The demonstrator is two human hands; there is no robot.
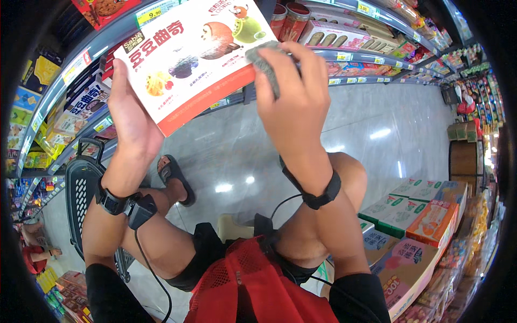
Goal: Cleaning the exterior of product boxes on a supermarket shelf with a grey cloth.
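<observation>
Holding box [195, 60]; grey cloth [262, 63] touching

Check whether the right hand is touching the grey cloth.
Touching. The head view shows it: the right hand is closed on the grey cloth, which bunches within its grip with no gap between them.

White box [186, 70] with a red-orange band [209, 100], grey cloth [266, 67]
Brown, green, dark-blue and yellow pictures pattern the box; red vest [242, 285] with mesh; grey floor [388, 124]; orange-and-white carton [432, 222] on the right.
</observation>
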